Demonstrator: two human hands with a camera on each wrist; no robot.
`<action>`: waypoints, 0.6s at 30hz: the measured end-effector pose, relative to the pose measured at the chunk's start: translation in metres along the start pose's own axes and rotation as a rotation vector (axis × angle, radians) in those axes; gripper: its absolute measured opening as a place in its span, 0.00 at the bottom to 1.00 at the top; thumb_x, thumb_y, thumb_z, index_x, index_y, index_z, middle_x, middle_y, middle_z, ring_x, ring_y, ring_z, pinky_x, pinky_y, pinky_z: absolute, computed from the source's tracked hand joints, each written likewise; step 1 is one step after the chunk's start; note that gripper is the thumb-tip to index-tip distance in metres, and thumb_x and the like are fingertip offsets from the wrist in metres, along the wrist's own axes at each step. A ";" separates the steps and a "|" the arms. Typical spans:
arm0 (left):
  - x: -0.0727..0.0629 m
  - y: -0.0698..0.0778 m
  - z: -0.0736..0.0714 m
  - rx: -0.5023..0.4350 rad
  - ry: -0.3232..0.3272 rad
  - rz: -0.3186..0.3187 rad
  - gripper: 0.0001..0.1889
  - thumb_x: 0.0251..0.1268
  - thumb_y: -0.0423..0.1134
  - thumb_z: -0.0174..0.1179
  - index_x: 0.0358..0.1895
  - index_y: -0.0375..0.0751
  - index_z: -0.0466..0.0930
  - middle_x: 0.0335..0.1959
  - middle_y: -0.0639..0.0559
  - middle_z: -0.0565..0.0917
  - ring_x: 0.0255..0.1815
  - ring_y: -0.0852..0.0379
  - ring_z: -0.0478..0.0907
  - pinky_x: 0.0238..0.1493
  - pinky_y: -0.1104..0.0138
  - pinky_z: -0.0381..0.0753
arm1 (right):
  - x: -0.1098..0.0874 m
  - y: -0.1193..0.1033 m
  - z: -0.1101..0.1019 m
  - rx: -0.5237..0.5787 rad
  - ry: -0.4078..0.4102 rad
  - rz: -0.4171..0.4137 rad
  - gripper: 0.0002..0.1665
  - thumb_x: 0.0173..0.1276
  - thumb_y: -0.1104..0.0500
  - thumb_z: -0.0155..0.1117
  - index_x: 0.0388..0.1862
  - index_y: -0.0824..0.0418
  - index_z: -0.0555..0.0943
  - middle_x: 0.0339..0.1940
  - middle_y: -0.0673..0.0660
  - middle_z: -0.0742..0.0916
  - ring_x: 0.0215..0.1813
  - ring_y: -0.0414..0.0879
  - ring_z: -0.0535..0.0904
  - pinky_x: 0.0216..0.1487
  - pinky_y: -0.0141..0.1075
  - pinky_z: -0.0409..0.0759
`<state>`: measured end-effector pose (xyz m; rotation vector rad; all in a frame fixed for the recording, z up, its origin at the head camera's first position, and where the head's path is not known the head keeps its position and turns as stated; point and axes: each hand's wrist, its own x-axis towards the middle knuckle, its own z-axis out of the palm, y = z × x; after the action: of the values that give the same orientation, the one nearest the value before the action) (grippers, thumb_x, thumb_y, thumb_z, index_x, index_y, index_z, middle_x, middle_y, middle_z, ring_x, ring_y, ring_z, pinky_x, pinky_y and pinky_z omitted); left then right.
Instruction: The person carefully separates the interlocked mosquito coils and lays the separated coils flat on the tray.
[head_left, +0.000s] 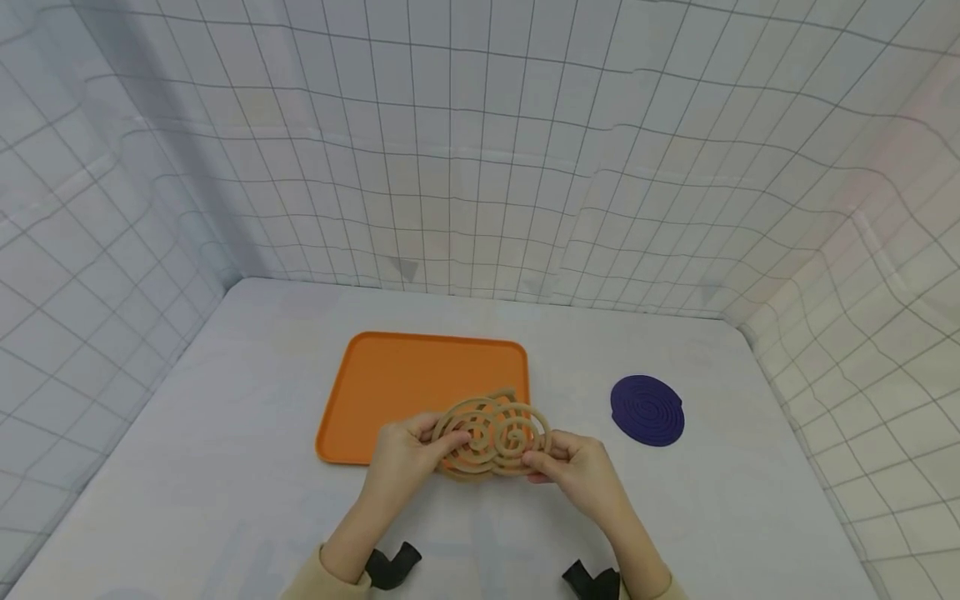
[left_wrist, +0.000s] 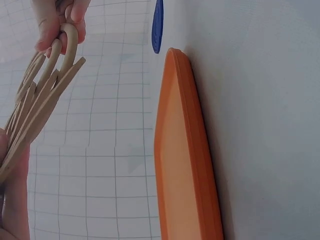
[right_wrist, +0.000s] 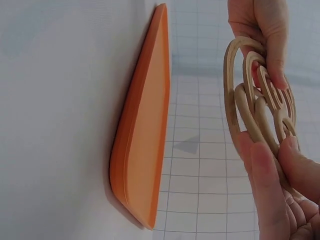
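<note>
Both hands hold tan mosquito coils (head_left: 471, 477), two spirals that overlap and interlock, above the front right part of an orange tray (head_left: 420, 383). My left hand (head_left: 405, 454) pinches the left spiral, thumb on top and fingers behind. On the other side, my right hand (head_left: 581, 471) pinches the lower right rim between thumb and fingers. In the right wrist view, the rings (right_wrist: 228, 90) stand partly apart, with gaps between the turns. The left wrist view has them edge-on, fanned into several tilted layers.
A purple mosquito coil (head_left: 647, 410), its turns still closed into a flat disc, lies on the white table (head_left: 720, 492) right of the tray. Gridded white walls (head_left: 480, 167) enclose the back and sides. Black wrist mounts (head_left: 393, 567) sit at both sleeves.
</note>
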<state>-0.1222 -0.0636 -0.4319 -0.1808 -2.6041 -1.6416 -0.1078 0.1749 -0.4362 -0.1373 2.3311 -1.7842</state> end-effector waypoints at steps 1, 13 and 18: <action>0.000 0.000 0.000 0.003 -0.002 0.002 0.07 0.52 0.43 0.73 0.28 0.45 0.87 0.08 0.61 0.71 0.11 0.68 0.60 0.14 0.75 0.57 | 0.000 0.000 0.000 -0.010 0.002 0.001 0.11 0.65 0.61 0.69 0.36 0.71 0.83 0.38 0.66 0.90 0.38 0.51 0.89 0.37 0.33 0.86; 0.003 -0.003 -0.005 0.064 -0.053 0.032 0.08 0.52 0.44 0.73 0.33 0.46 0.89 0.12 0.61 0.76 0.14 0.68 0.63 0.15 0.75 0.61 | 0.001 0.003 -0.003 -0.118 -0.002 -0.018 0.11 0.64 0.59 0.70 0.33 0.68 0.84 0.35 0.64 0.90 0.33 0.50 0.89 0.35 0.38 0.87; 0.006 -0.005 -0.010 0.111 -0.098 0.056 0.09 0.53 0.45 0.72 0.34 0.46 0.89 0.13 0.60 0.75 0.14 0.69 0.62 0.16 0.75 0.60 | 0.002 0.002 -0.006 -0.169 -0.029 -0.028 0.11 0.64 0.57 0.70 0.32 0.67 0.84 0.33 0.62 0.90 0.31 0.48 0.88 0.35 0.38 0.87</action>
<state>-0.1285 -0.0738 -0.4312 -0.3332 -2.7260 -1.5027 -0.1109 0.1810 -0.4372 -0.2215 2.4686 -1.5838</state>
